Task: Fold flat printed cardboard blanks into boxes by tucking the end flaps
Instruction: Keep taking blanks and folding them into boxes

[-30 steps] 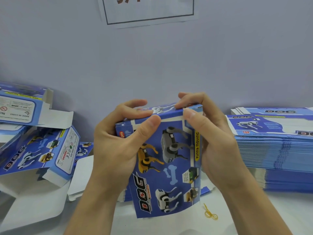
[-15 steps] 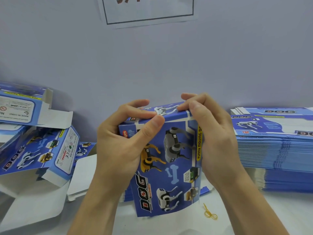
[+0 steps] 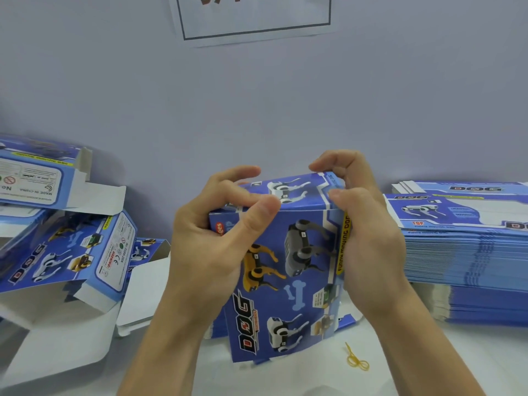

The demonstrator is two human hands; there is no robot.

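A blue printed box [image 3: 288, 270] with robot dogs and the word DOG stands upright on the white table in front of me. My left hand [image 3: 208, 244] grips its upper left corner, thumb on the front face, fingers curled over the top. My right hand [image 3: 368, 230] holds the upper right edge, thumb and fingertips pinching the top end flap [image 3: 291, 187], which lies folded over the top. The box's lower end is partly hidden behind its front panel.
A tall stack of flat blue blanks [image 3: 468, 252] sits at the right. Several folded boxes with open white flaps [image 3: 65, 247] lie piled at the left. A yellow rubber band [image 3: 357, 361] lies on the table [image 3: 457, 364] near the front. A paper sign [image 3: 254, 18] hangs on the wall.
The top flap has come further down over the box's end. My right fingers have curled tighter at the top right corner, and the box has shifted slightly right.
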